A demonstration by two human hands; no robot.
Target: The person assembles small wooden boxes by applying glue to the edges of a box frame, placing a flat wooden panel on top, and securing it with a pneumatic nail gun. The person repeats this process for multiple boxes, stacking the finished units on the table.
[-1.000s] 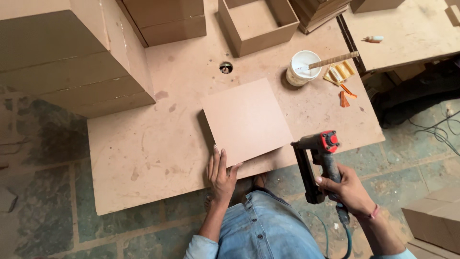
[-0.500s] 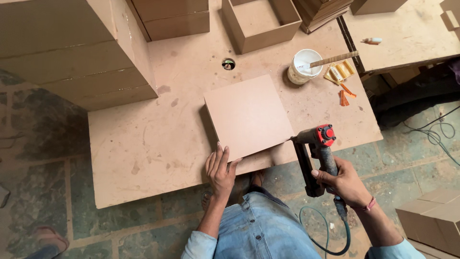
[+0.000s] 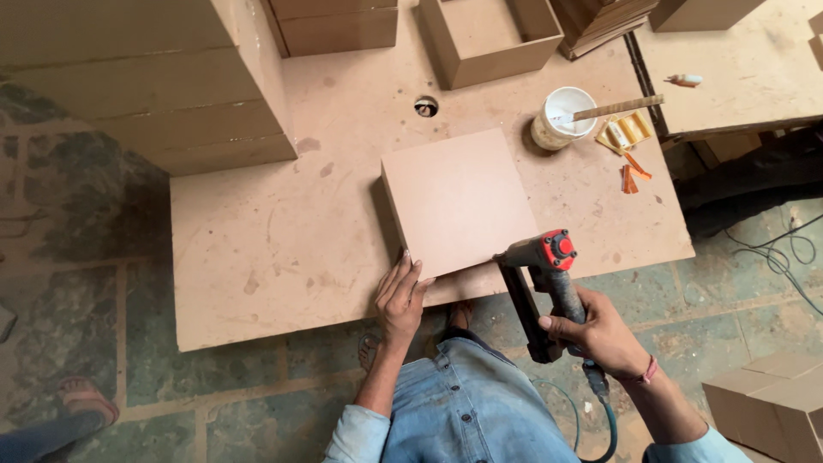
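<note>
Left hand (image 3: 401, 296) flat, pinning the brown board box (image 3: 459, 201) on the surface (image 3: 257, 249), right grip closed on the nail gun (image 3: 538, 279), nose apparently at the near edge, ready for firing.

Square panel (image 3: 459, 201) & worktable (image 3: 257, 257): matt brown fibreboard, smooth, table dusty w/ stains. Nail gun (image 3: 540, 283): black matt body, glossy red plastic cap. Glue tub (image 3: 561, 120): white plastic, wooden stick. Trousers (image 3: 471, 403): blue denim cloth.
</note>
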